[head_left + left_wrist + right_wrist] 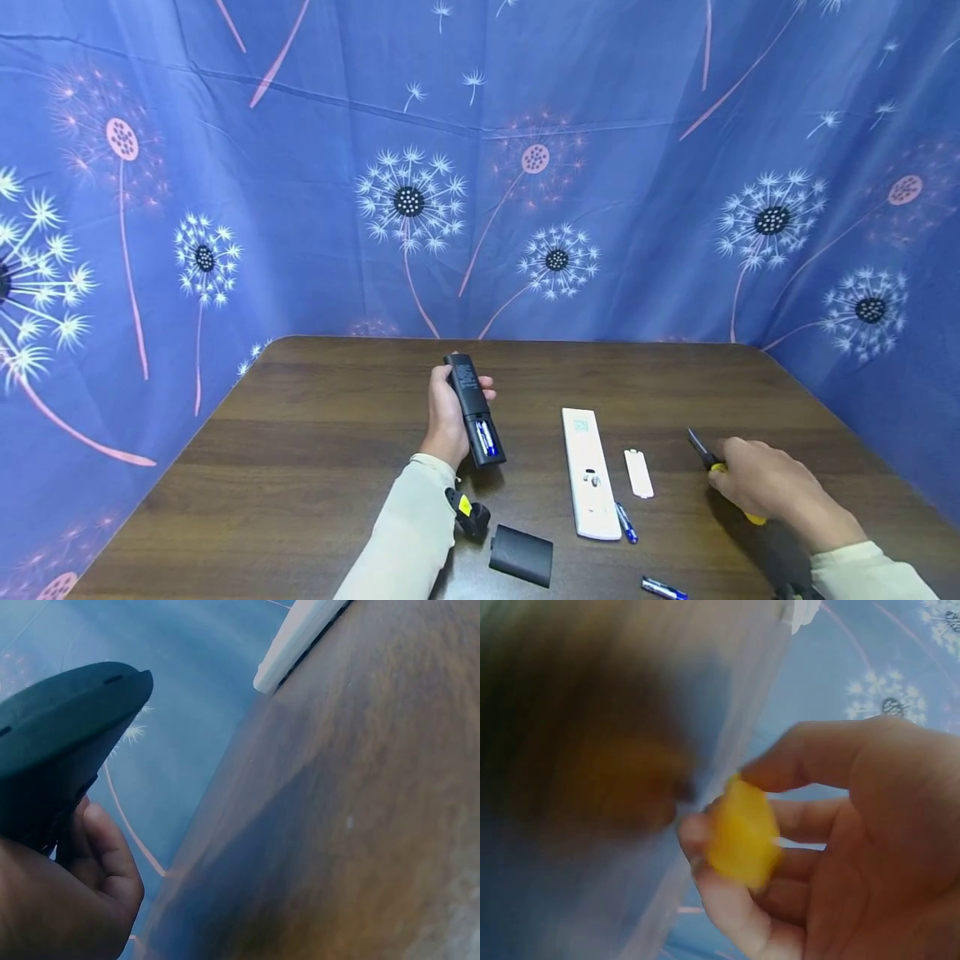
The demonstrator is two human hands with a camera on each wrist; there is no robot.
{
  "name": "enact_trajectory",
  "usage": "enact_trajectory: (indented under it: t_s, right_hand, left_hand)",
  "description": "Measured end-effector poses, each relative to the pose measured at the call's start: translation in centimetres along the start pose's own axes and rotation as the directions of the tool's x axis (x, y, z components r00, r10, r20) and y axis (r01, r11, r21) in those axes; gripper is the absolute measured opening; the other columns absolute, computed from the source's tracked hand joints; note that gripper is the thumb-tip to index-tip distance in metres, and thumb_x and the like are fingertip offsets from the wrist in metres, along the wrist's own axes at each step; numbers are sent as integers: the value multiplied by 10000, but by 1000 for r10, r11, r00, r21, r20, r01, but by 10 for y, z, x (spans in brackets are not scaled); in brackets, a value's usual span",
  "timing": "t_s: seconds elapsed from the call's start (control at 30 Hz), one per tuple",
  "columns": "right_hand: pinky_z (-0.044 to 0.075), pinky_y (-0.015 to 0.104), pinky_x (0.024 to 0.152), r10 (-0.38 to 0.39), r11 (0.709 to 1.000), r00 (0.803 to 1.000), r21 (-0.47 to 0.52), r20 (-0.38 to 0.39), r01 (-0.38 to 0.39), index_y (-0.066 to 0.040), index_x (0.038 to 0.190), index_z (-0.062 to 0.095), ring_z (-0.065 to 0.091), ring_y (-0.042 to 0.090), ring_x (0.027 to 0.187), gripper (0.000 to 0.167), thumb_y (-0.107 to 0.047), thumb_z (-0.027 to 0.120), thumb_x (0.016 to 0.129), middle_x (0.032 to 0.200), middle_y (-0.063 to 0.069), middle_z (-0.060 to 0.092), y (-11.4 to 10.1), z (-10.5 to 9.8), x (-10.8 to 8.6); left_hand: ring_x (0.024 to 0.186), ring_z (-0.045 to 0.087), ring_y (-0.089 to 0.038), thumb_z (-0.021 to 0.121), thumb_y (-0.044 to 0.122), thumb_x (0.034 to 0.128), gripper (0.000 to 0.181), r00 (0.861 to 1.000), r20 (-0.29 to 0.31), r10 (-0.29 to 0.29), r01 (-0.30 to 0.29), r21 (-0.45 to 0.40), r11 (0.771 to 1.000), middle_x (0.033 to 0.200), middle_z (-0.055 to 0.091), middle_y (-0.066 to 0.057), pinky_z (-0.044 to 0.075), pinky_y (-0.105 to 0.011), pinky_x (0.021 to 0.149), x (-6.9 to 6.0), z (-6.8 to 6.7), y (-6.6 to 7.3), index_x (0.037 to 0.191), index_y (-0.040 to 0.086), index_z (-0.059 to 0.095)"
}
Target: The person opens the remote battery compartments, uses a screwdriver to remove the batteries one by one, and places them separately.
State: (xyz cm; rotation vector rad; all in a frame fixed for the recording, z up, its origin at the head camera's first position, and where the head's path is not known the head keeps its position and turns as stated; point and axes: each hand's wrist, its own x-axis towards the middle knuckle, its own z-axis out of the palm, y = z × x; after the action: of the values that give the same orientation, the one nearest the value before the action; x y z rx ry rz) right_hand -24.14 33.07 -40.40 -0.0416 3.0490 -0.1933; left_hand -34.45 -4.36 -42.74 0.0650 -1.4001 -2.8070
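In the head view a black remote [467, 387] lies in my left hand [446, 421], its battery bay uncovered with blue-and-silver batteries [486, 437] inside. The left wrist view shows the remote's dark end [71, 727] above the curled fingers of my left hand [67, 900]. Over at the right, my right hand [776, 483] grips a screwdriver-like tool [703, 452] with a yellow and black handle and a dark shaft. Blurred in the right wrist view, its yellow handle end [744, 832] sits between the thumb and fingers of my right hand [855, 817].
On the wooden table [315, 417] lie a long white remote-like piece [585, 458], a small white cover [639, 473], a black cover [522, 556], one blue battery [626, 523] beside the white piece and another [663, 588] near the front. A patterned blue cloth [480, 167] hangs behind.
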Motion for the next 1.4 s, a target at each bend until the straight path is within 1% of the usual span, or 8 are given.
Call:
enact_trajectory:
  t_s: [0.13,0.23,0.37,0.5,0.8,1.1,1.27,1.4]
  right_hand:
    - [381,422,580,-44,997,996,55,-74,48,-67,968,626,484,239,690,142,-180,554,922,753,17,512,-13,-5,1]
    - [381,389,596,-64,988,992,131,-105,77,22,1074,635,474,214,691,239,-151,528,949,781,25,526,-24,-7,3]
    - [378,361,598,-76,974,983,198,-167,109,70,1087,621,466,200,682,252,-125,532,954,790,32,535,-34,-3,6]
    - [371,353,557,-63,966,977,234,-204,111,65,1064,600,458,194,641,232,-131,565,944,742,27,514,-41,3,6]
    - [354,323,524,-91,957,988,265,-124,121,-3,988,642,446,168,616,179,-180,630,967,714,11,505,-64,8,3]
    - [437,337,591,-161,943,969,261,-188,207,-16,1040,697,525,141,683,149,-131,646,960,809,-10,625,-88,13,0]
    - [508,413,709,-188,931,950,262,-251,254,-19,1114,659,609,159,817,181,-107,651,956,1000,61,696,-95,15,0]
    - [517,423,724,-200,923,942,271,-269,273,-21,1130,654,629,180,847,171,-93,613,981,1026,77,697,-105,12,-3]
  left_hand:
    - [653,656,-200,262,342,1025,518,1000,-3,-9,9,-5,1000,892,695,-149,463,-297,666,0,2,1,1422,23,361]
    - [668,653,-204,270,363,1050,508,1000,12,-5,5,5,1000,895,690,-145,469,-320,718,0,3,3,1484,110,350]
    - [687,650,-197,277,364,1083,477,999,49,17,-18,20,1000,902,677,-143,485,-348,774,0,4,3,1545,253,318]
    - [698,658,-179,264,340,1100,464,996,80,41,-43,19,999,935,674,-162,495,-346,772,0,5,2,1554,251,303]
    - [794,722,-212,302,380,1100,486,995,99,34,-42,79,996,1066,689,-245,559,-422,862,-2,4,1,1557,213,300]
    - [759,725,-208,320,405,1089,502,995,94,19,-27,84,996,981,717,-192,582,-378,783,0,1,-1,1491,111,374]
    - [782,726,-216,288,434,1093,533,995,95,10,-18,82,996,993,719,-185,582,-367,779,0,0,0,1483,82,379]
    - [795,728,-223,284,443,1093,540,996,92,16,-24,91,996,1024,715,-198,584,-377,782,-1,-1,0,1487,85,373]
